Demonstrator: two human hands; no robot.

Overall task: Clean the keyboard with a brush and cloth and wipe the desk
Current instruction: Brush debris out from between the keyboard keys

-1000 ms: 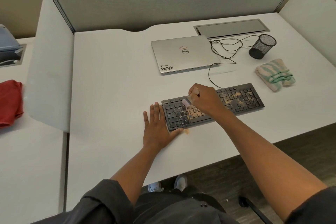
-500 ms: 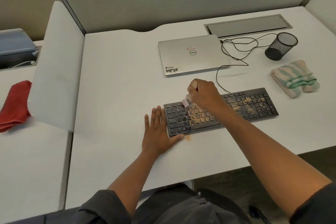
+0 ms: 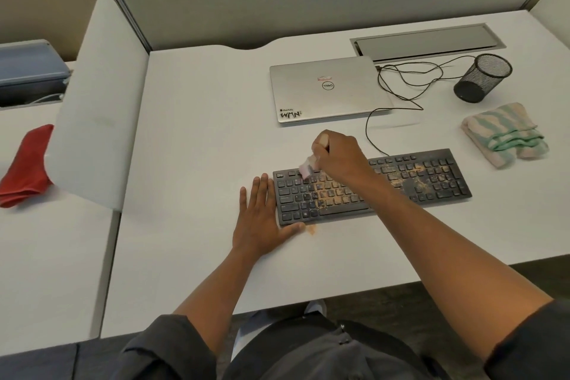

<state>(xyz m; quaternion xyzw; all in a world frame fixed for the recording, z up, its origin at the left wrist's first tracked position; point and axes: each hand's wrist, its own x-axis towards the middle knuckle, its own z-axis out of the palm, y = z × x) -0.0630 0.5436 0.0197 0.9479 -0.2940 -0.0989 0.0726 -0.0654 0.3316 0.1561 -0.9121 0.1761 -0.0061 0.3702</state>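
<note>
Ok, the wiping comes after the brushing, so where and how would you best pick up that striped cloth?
Probably from above, with the right hand once it puts the brush down. The cloth lies folded in a soft, thick bundle on the desk, right of the keyboard and apart from it. Pinch the raised middle fold rather than a loose end, so the layers lift together.

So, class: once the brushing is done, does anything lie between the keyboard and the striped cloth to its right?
Nothing visible: only bare desk separates the keyboard from the striped cloth. The mesh cup stands behind it.
</note>
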